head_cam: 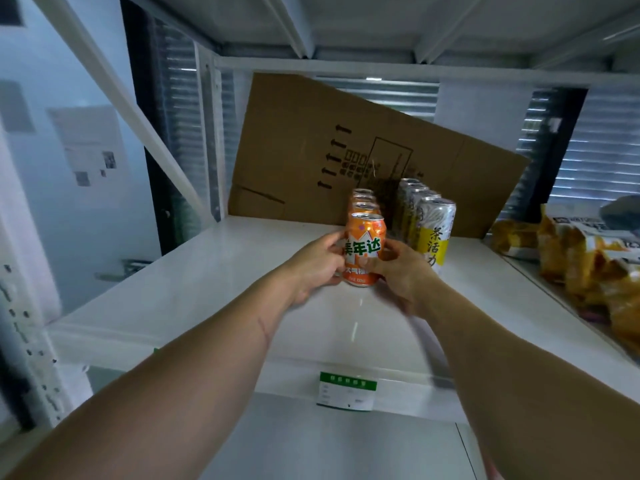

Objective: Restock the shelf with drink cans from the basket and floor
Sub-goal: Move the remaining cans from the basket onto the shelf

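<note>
shelf [194, 292] front edge: green-and-white label [347, 390] is fixed | mid-shelf: orange can [364, 249] (upright, row's front) is clasped by left hand [313, 263] and right hand [401, 271], fingers curled round it | beside: yellow-white cans [433, 226] | back edge: cardboard sheet [346, 150] is leaned

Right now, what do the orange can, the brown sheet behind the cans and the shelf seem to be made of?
The orange can looks like thin metal, probably aluminium: silver rim on top, glossy printed wall. The brown sheet looks like corrugated cardboard: matte brown, fold creases, printed arrows. The shelf seems to be painted metal: smooth white, slightly glossy, with a faint reflection; I cannot be sure.
</note>
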